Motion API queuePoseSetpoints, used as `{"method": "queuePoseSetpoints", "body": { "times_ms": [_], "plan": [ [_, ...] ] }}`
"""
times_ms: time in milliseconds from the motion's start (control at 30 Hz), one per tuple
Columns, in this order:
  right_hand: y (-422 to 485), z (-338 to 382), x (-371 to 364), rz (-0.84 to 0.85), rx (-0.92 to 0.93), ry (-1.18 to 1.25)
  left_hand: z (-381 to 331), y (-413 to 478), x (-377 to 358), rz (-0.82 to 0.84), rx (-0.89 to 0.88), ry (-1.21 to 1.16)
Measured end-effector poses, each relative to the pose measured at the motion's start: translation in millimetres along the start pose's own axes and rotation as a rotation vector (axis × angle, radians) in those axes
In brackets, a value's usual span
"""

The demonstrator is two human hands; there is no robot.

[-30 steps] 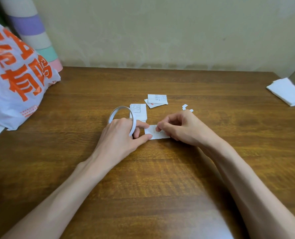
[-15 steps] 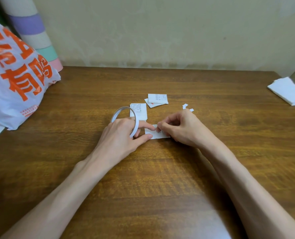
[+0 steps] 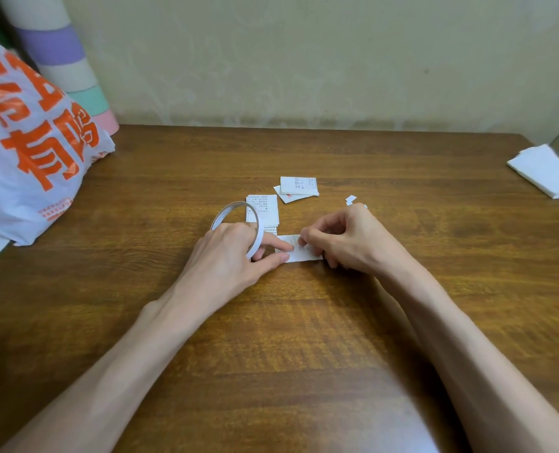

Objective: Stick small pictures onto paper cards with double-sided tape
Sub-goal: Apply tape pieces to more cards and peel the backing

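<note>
The job looks to be in its early-to-middle stretch, judging by how things lie. One small paper card lies flat on the wooden surface between the two hands, and it is the piece being worked on. The left hand has its grip closed round the roll of double-sided tape, the ring standing upright over its fingers, while its thumb and forefinger reach out to pin the card's left end. The right hand has its fingers curled, with its grip pinching at the card's top face; whether it holds a tape end, a backing strip or a small picture is too small to tell. Just beyond the roll sits a printed stack of cards, and farther back two more printed cards overlap; whether any of these are finished cannot be read. A few white scraps lie behind the right hand, likely peeled backing. What is left, by my reckoning: finish taping this card, press its picture on, then repeat.
</note>
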State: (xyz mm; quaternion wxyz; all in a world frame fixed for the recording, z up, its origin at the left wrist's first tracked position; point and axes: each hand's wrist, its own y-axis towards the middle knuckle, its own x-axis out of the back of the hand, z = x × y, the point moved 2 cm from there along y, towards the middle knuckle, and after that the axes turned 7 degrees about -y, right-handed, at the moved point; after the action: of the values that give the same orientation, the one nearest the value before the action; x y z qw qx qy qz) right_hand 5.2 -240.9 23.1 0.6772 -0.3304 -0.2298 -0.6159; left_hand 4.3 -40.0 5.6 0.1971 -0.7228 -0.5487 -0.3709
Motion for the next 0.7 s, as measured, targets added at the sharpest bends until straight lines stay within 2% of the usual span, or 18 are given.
{"method": "queuePoseSetpoints", "body": {
  "times_ms": [300,700],
  "plan": [
    [0.5,-2.1,0.1,0.010,-0.012,0.027,-0.7,-0.2,-0.5,0.001,0.002,0.007],
    [6.1,-7.5,-5.8,-0.023,0.077,0.013,-0.1,-1.7,-1.2,-0.013,-0.021,0.015]
  ]
}}
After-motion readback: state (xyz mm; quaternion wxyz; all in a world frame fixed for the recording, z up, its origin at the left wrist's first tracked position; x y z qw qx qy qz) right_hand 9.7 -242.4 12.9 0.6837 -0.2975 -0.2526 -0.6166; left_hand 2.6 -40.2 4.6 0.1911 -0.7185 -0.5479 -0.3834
